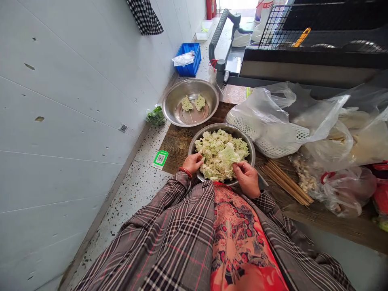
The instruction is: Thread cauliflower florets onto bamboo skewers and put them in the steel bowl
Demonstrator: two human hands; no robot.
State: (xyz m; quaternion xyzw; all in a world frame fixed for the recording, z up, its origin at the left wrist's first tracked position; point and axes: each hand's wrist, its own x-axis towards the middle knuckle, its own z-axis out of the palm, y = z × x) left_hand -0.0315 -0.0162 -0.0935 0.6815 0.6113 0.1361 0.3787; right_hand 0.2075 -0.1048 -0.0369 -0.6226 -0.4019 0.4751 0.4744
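My right hand point(247, 178) pinches a large pale cauliflower floret point(228, 155) by its edge, above the near right part of a metal bowl point(252, 151). That bowl is heaped with cauliflower pieces point(212, 141). At the bowl's left rim is my left hand point(193, 163), its fingertips drawn together against the cauliflower; what they hold, if anything, is hidden. Further back, a wider metal basin point(171, 99) holds two skewered cauliflower pieces point(193, 103). Bamboo skewers point(286, 184) lie in a bundle on the wooden table to the right of my right hand.
Plastic bags point(273, 117) crowd the right side, beside a black wire rack point(283, 28). A bag of greens point(156, 116) lies left of the basin, and a blue crate point(189, 66) stands behind it. A green QR card point(160, 159) lies at the table's left edge, near the wall.
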